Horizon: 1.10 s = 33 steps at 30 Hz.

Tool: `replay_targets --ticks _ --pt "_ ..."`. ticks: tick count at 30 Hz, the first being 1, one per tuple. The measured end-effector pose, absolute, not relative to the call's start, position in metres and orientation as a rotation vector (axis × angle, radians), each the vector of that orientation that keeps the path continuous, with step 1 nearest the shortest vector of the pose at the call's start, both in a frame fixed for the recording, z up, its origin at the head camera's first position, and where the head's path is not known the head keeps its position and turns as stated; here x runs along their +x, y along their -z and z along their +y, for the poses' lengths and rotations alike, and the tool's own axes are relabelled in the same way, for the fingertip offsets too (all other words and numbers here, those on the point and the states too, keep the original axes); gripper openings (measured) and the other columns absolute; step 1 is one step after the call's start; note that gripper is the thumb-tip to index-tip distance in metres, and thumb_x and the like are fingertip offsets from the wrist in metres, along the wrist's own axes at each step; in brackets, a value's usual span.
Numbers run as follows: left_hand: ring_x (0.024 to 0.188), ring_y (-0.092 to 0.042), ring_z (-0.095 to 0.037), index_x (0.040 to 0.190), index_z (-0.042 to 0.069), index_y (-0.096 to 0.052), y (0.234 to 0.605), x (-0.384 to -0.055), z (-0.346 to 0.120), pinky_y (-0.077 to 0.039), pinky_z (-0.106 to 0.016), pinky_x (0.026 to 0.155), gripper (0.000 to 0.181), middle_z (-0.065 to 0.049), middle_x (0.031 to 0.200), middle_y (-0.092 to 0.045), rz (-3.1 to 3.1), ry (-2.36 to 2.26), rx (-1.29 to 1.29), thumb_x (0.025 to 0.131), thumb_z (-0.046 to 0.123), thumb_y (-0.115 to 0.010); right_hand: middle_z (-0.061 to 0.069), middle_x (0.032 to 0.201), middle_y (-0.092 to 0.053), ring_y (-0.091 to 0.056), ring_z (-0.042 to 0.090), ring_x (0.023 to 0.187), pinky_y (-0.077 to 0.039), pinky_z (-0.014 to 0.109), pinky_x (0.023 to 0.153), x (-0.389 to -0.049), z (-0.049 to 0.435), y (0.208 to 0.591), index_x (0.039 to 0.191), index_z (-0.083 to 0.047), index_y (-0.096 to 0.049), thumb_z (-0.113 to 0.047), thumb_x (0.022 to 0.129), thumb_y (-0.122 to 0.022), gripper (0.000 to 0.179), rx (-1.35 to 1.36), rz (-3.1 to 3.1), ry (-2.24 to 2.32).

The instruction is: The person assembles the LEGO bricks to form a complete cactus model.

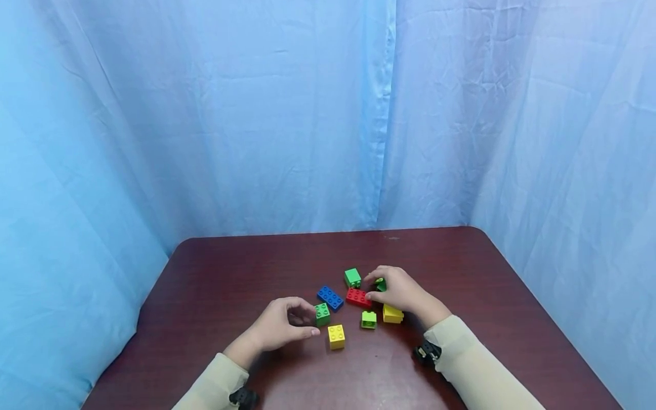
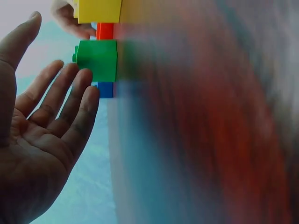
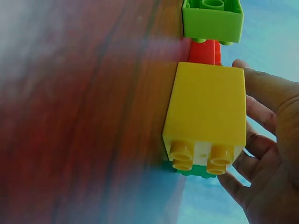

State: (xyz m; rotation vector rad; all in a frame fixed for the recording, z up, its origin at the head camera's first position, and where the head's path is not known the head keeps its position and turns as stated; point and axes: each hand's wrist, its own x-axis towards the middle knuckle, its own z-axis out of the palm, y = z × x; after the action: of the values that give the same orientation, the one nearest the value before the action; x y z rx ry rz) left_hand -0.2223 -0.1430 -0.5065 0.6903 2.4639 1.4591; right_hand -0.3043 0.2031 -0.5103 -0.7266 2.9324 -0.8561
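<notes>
Beside a green brick (image 1: 322, 314) is my left hand (image 1: 284, 323), its thumb and fingers spread apart with nothing between them. In the left wrist view the fingertips overlap the studded side of that green brick (image 2: 98, 60). My right hand (image 1: 397, 290) reaches over the right of the group, thumb tip at the end of a red brick (image 1: 357, 297). Its fingers arch in front of a darker green brick (image 1: 381, 285), partly hidden by them. A yellow brick (image 3: 205, 102) lies on its side below the right palm, in front of the loosely bent fingers.
A blue brick (image 1: 330, 298), another green brick (image 1: 352, 277), a lime brick (image 1: 369, 320) and an upright yellow brick (image 1: 336, 336) lie between and around the hands. All are on a dark reddish table (image 1: 246, 267). Blue curtains (image 1: 287, 125) hang behind and at both sides.
</notes>
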Motion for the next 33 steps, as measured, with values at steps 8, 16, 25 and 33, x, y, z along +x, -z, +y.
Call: replay_targets --ticks 8,16,25,33 --pt "0.104 -0.072 -0.025 0.117 0.01 -0.075 0.507 -0.215 -0.127 -0.059 -0.041 0.093 0.038 -0.003 0.111 -0.075 2.364 -1.483 0.731 0.085 0.023 -0.091 -0.005 0.114 -0.07 -0.064 0.021 0.113 -0.056 0.044 0.097 -0.304 0.196 0.508 0.114 -0.019 -0.081 -0.03 0.088 -0.088 0.029 -0.724 2.908 0.821" --pt "0.101 -0.072 -0.018 0.115 0.015 -0.075 0.51 -0.213 -0.111 -0.059 -0.033 0.09 0.038 0.007 0.109 -0.073 2.369 -1.428 0.685 0.082 0.024 -0.093 -0.011 0.102 -0.069 -0.063 0.01 0.095 -0.057 0.037 0.089 -0.304 0.188 0.505 0.105 -0.021 -0.081 -0.032 0.086 -0.089 0.023 -0.767 2.91 0.745" --pt "0.096 -0.072 -0.012 0.112 0.017 -0.077 0.513 -0.208 -0.094 -0.06 -0.028 0.084 0.036 0.009 0.103 -0.072 2.427 -1.413 0.663 0.08 0.019 -0.094 -0.015 0.099 -0.068 -0.061 0.007 0.088 -0.055 0.035 0.083 -0.303 0.183 0.507 0.105 -0.026 -0.082 -0.039 0.082 -0.092 0.029 -0.778 2.939 0.667" --pt "0.088 -0.072 -0.007 0.106 0.016 -0.078 0.518 -0.201 -0.086 -0.059 -0.024 0.078 0.033 0.011 0.095 -0.072 2.462 -1.448 0.667 0.078 0.01 -0.094 -0.016 0.097 -0.067 -0.06 0.006 0.084 -0.045 0.046 0.096 -0.301 0.181 0.507 0.106 -0.026 -0.082 -0.042 0.078 -0.094 0.035 -0.777 2.94 0.617"
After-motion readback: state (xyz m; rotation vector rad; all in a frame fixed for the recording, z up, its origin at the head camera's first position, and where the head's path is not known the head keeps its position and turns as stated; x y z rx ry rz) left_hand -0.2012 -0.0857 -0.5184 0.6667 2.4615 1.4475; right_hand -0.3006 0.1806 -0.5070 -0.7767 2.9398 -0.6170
